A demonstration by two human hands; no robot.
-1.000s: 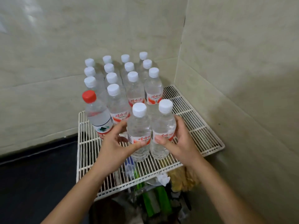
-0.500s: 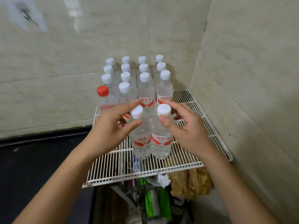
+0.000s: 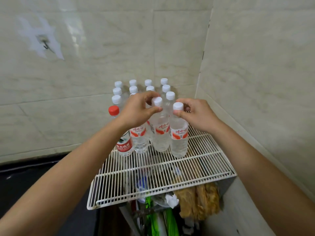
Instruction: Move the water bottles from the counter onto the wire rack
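Several clear water bottles with white caps stand in rows on a white wire rack (image 3: 201, 160) in the tiled corner. My left hand (image 3: 138, 111) pinches the neck of a front bottle (image 3: 161, 133), just under its cap. My right hand (image 3: 196, 114) pinches the neck of the bottle beside it on the right (image 3: 179, 138). Both bottles stand upright on the rack. One red-capped bottle (image 3: 123, 145) stands at the left front, partly hidden by my left forearm.
Tiled walls close off the rack behind and on the right. A dark counter (image 3: 25, 181) lies to the left. Under the rack's front edge sit crumpled bags, paper and green packaging (image 3: 170, 218). The front part of the rack holds no bottles.
My hands have slid up from the bodies of the two front bottles to their necks. The camera has tilted back, so the rack appears lower in the frame.
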